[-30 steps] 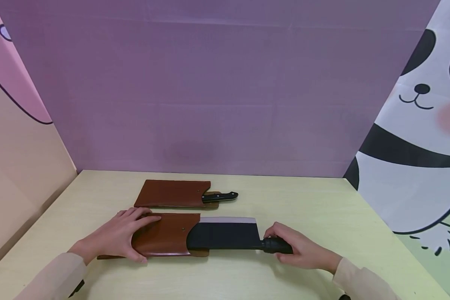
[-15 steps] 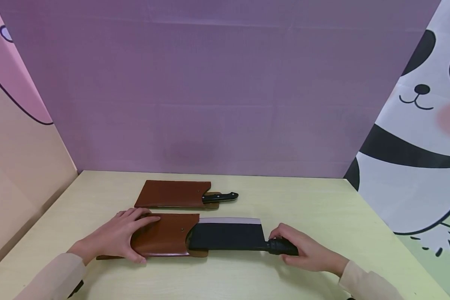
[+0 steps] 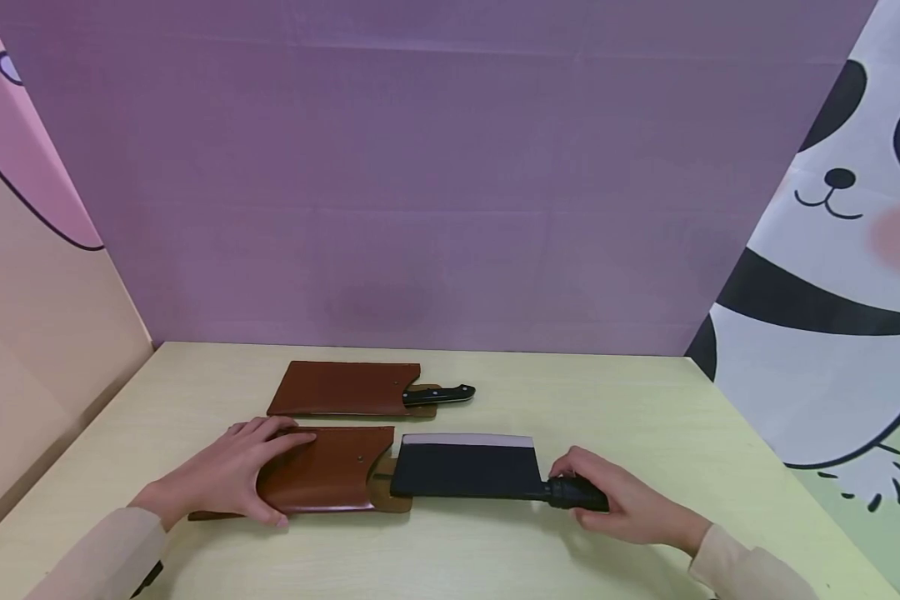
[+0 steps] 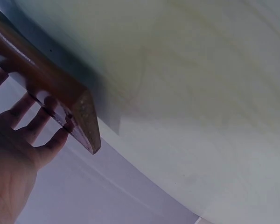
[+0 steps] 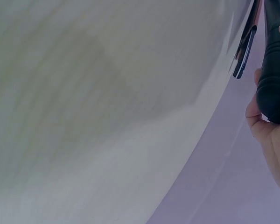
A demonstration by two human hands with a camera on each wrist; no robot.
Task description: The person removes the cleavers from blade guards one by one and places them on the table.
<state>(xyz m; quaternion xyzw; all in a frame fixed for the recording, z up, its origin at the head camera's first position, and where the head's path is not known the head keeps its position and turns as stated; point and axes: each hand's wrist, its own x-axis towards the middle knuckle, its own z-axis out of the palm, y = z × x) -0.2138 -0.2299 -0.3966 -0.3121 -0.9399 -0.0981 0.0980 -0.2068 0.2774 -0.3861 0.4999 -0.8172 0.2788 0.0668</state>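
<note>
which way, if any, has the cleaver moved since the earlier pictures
Yes, the cleaver has moved rightward in the head view, judged against the far brown sheath, and clear of the front panel of the near sheath.

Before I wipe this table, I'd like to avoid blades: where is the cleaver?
In the head view, the cleaver is just right of centre, its handle in the right hand and its blade beside the near brown sheath's open end.
</note>
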